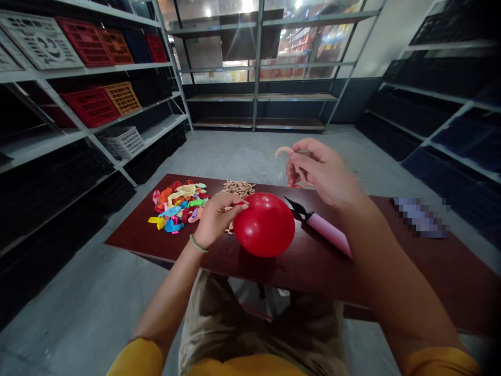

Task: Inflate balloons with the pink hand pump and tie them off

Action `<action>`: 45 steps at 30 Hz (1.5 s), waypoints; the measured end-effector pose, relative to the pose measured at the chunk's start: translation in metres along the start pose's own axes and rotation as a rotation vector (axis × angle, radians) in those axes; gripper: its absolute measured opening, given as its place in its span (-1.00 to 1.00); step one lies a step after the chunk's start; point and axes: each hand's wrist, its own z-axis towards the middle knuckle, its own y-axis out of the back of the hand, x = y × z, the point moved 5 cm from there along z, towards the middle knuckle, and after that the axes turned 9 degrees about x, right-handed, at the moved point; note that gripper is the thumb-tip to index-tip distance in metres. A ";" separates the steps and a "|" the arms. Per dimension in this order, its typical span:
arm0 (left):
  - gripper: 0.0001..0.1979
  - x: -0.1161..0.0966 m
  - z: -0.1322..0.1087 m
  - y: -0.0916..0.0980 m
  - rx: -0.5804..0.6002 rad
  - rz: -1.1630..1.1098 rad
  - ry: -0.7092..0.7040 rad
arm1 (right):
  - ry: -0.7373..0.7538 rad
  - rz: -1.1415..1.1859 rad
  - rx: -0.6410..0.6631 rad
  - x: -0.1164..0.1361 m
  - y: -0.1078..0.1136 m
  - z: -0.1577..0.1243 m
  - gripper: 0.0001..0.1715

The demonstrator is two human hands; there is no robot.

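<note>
A blown-up red balloon (265, 224) rests above the dark red table (195, 250). My left hand (217, 216) is closed on the balloon's neck at its left side. My right hand (319, 172) is raised above the table, its fingers pinching a thin tan rubber band (282, 151) that curls out to the left. A pink hand pump (324, 230) with a black nozzle lies just right of the balloon, under my right forearm.
A heap of flat coloured balloons (178, 206) and a pile of tan rubber bands (238, 187) lie on the table's far left. Metal shelves with red, orange and white crates (92, 104) line the left; dark shelves stand at right. A blurred object (420, 215) lies at right.
</note>
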 end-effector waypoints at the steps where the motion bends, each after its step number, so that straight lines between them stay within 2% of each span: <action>1: -0.88 -0.002 0.002 -0.008 0.018 0.006 -0.006 | -0.005 0.040 0.071 0.011 -0.006 0.001 -0.79; 4: -0.84 0.001 0.004 -0.027 0.057 -0.034 0.050 | -0.008 0.153 0.265 0.037 -0.026 0.002 -0.84; 7: -0.79 0.012 0.001 -0.041 0.086 -0.202 0.203 | 0.019 0.228 0.366 0.047 -0.046 0.001 -0.88; 9: -0.74 0.016 -0.002 -0.044 0.070 -0.325 0.272 | 0.017 0.207 0.366 0.036 -0.057 0.003 -0.89; 13: -0.73 0.015 -0.005 -0.040 0.052 -0.370 0.283 | -0.020 0.052 0.262 -0.011 -0.064 0.009 -0.90; 15: -0.74 0.017 -0.007 -0.038 0.055 -0.398 0.316 | -0.055 0.055 0.212 -0.034 -0.063 0.010 -0.91; 17: -0.72 0.023 -0.009 -0.039 0.065 -0.464 0.378 | -0.087 0.116 0.218 -0.048 -0.063 0.009 -0.89; 22: -0.73 0.036 -0.010 -0.041 0.074 -0.626 0.544 | -0.080 0.234 0.263 -0.052 -0.060 -0.001 -0.82; 27: -0.71 0.038 -0.009 -0.044 0.029 -0.701 0.573 | -0.049 0.136 0.242 -0.056 -0.057 -0.006 -0.86; 31: -0.72 0.032 -0.009 -0.047 0.018 -0.595 0.484 | -0.004 -0.100 0.201 -0.061 -0.059 -0.004 -0.86; 35: -0.77 0.021 -0.008 -0.046 0.021 -0.364 0.281 | 0.044 -0.257 0.195 -0.064 -0.062 -0.003 -0.91; 40: -0.87 0.005 -0.007 -0.038 0.006 -0.065 -0.057 | -0.078 -0.044 0.310 -0.079 -0.064 0.002 -0.95; 45: -0.83 -0.002 -0.007 -0.040 0.186 0.018 -0.193 | -0.184 0.102 0.340 -0.089 -0.066 0.004 -0.90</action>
